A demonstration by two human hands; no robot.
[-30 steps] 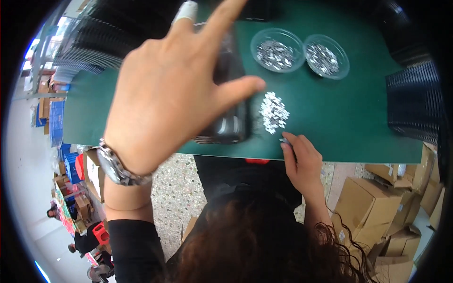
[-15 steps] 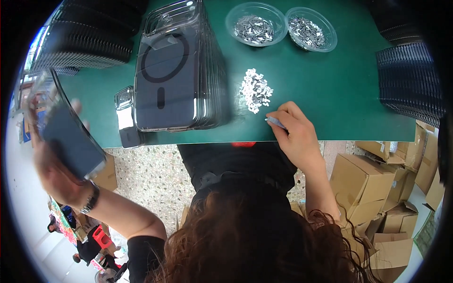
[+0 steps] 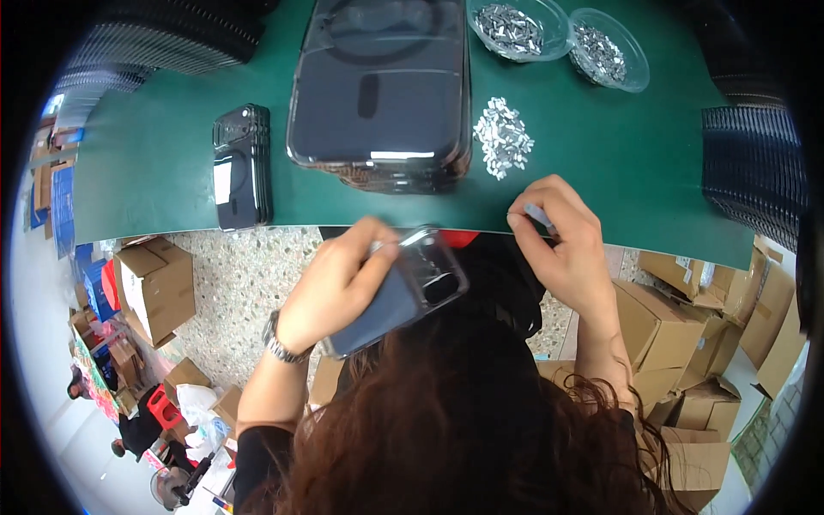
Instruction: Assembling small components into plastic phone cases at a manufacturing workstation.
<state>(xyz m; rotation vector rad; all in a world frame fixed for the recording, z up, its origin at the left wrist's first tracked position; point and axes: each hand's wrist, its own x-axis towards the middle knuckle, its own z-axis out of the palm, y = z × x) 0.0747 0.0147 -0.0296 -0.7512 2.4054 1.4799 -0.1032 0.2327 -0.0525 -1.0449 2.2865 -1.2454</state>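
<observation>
The phone case (image 3: 403,292) sat clamped in the left hand (image 3: 339,287), held just off the worktop's (image 3: 601,163) near edge. The right hand (image 3: 562,245) pinched a small metal piece (image 3: 537,214) between its fingertips, right at that edge. A heap of pieces (image 3: 503,136) lay behind it, beside the stack of cases (image 3: 382,86). To my eye, tilting the case toward the piece and steadying both wrists would serve best.
</observation>
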